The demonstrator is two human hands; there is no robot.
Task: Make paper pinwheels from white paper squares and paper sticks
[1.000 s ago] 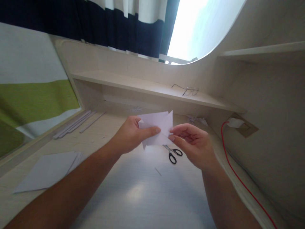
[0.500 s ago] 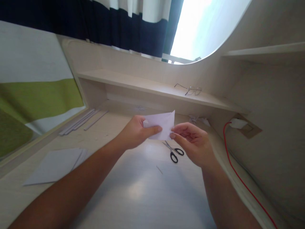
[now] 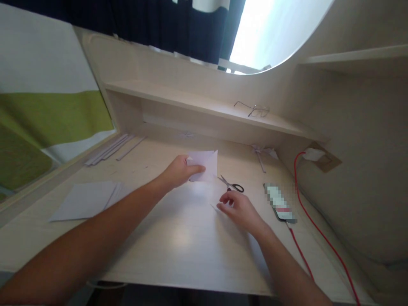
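My left hand (image 3: 181,172) pinches a folded piece of white paper (image 3: 208,160) above the table, thumb lying across its front. The paper's right corner points up. My right hand (image 3: 237,208) is low over the tabletop, its thumb and fingers curled with a small gap between them. By its fingertips lies a thin pale sliver (image 3: 212,206); whether they touch it I cannot tell. Just beyond the right hand are spread scissors (image 3: 228,182) with black handles, one handle loop partly hidden by the hand.
White paper sheets (image 3: 84,199) lie stacked at left, with folded paper strips (image 3: 108,149) behind. Folded paper pieces (image 3: 263,149) sit at the back right. A phone (image 3: 279,203) and red cable (image 3: 314,223) are on the right. Glasses (image 3: 259,111) rest on the shelf (image 3: 191,100).
My right hand has let go of the paper and moved down toward the sliver. The left hand keeps the paper, slightly further left. The view has tilted down, showing the phone and the table's front edge.
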